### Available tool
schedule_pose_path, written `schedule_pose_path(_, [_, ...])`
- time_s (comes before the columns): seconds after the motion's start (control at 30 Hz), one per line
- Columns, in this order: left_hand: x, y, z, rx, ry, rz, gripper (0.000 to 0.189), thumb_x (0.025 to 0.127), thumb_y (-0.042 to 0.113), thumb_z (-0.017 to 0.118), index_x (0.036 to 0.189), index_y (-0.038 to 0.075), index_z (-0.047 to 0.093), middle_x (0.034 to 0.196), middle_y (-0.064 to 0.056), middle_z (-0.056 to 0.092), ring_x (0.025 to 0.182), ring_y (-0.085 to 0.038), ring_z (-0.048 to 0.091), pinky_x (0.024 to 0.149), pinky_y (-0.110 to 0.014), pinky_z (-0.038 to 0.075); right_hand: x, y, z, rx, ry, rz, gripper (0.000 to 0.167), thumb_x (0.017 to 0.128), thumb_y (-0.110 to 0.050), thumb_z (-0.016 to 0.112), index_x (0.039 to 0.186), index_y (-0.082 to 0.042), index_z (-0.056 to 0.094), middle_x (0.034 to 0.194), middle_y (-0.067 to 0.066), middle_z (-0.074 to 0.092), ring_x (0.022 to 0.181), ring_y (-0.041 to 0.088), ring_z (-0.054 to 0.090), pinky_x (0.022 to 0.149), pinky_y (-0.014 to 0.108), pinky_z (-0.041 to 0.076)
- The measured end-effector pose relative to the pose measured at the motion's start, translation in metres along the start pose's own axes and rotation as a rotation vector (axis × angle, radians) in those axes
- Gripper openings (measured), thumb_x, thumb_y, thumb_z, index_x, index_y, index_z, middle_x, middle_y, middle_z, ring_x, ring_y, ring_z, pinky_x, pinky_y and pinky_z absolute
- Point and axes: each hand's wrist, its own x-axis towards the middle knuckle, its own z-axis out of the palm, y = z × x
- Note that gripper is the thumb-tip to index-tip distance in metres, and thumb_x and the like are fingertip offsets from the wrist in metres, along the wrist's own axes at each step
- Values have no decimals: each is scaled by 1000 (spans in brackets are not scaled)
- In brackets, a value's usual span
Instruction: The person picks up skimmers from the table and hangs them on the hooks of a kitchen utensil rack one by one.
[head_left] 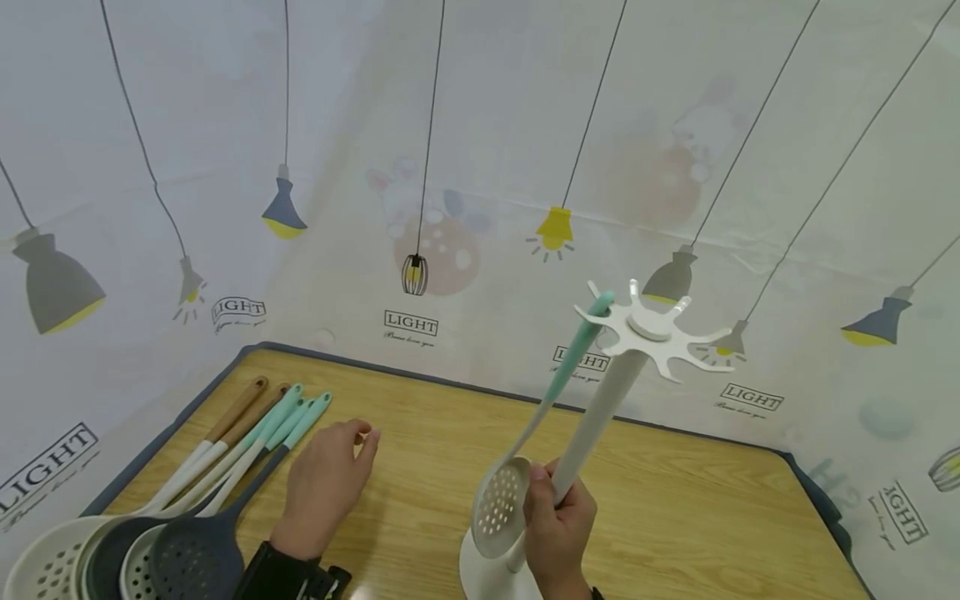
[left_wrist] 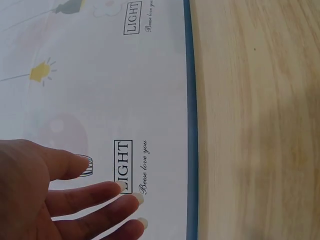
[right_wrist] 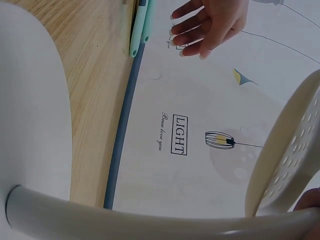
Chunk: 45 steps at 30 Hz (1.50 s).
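Observation:
My right hand [head_left: 558,529] grips the pole of a white utensil stand [head_left: 603,408], fingers wrapped around it. The stand leans to the right, with a round base [head_left: 487,575] below and a ring of hooks [head_left: 648,327] at the top. From one hook hangs a cream skimmer [head_left: 501,504] with a mint handle, its perforated bowl beside the pole and close to my right hand. My left hand [head_left: 326,479] is raised over the table and holds nothing. Its fingers are relaxed and slightly bent in the left wrist view.
Several kitchen utensils [head_left: 197,550] lie stacked at the table's left, with wooden and mint handles pointing away. The wood-look table [head_left: 420,475] has a dark edge at the back. A pale backdrop [head_left: 487,125] printed with lamps stands behind it.

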Motion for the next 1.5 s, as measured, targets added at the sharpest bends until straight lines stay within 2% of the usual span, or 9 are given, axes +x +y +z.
schedule_pose_path(0.27, [0, -18, -3, 63, -24, -23, 28, 100, 18, 64, 118, -2, 69, 93, -15, 72, 60, -14, 57, 49, -28, 40, -1, 0, -1, -23, -1, 7, 30, 93, 23, 40, 70, 5, 42, 46, 10, 30, 35, 20, 24, 30, 18, 24])
schedule_pose_path(0.47, [2, -30, -8, 87, -38, -51, 30, 99, 15, 64, 121, -5, 66, 88, -17, 69, 60, -17, 56, 49, -29, 39, 1, 0, -1, -9, -8, -42, 28, 92, 24, 40, 71, 6, 43, 47, 9, 30, 36, 16, 25, 30, 18, 24])
schedule_pose_path(0.67, [3, -36, -11, 86, -68, -83, 33, 100, 15, 63, 125, -6, 64, 95, -22, 68, 65, -20, 59, 50, -30, 40, -1, 0, 0, 2, -6, -36, 27, 92, 24, 40, 72, 6, 42, 47, 9, 30, 36, 19, 24, 29, 21, 22])
schedule_pose_path(0.9, [6, -44, -12, 110, -66, -125, 35, 100, 17, 63, 127, -6, 63, 105, -27, 67, 73, -29, 64, 51, -34, 45, -1, -1, 0, -19, 6, -1, 29, 93, 23, 41, 71, 5, 42, 47, 10, 30, 35, 19, 24, 30, 19, 24])
schedule_pose_path(1.03, [7, -52, -12, 123, -48, -123, 34, 98, 13, 64, 126, -8, 63, 107, -30, 66, 78, -38, 66, 54, -42, 51, 0, 0, 0, 9, -5, -29, 28, 93, 23, 40, 71, 6, 42, 47, 8, 29, 35, 17, 24, 30, 19, 24])
schedule_pose_path(1.17, [7, -58, -14, 140, -45, -138, 34, 98, 10, 63, 127, -8, 63, 112, -33, 64, 91, -47, 64, 67, -54, 55, 0, 1, 0, 17, -10, -43, 27, 93, 24, 40, 72, 7, 42, 47, 9, 29, 36, 18, 24, 29, 20, 23])
schedule_pose_path(1.27, [7, -61, -15, 136, -57, -155, 36, 98, 11, 64, 128, -10, 61, 114, -35, 62, 96, -49, 63, 75, -58, 53, 0, 2, 0, 12, -9, -44, 27, 93, 24, 40, 72, 6, 42, 47, 9, 29, 35, 18, 24, 29, 20, 23])
schedule_pose_path(1.5, [7, -64, -16, 128, -97, -158, 40, 97, 14, 66, 125, -14, 60, 108, -36, 61, 91, -50, 61, 70, -57, 53, 1, 1, 0, -1, -1, -19, 27, 92, 23, 40, 71, 6, 42, 47, 9, 30, 35, 15, 26, 30, 18, 25])
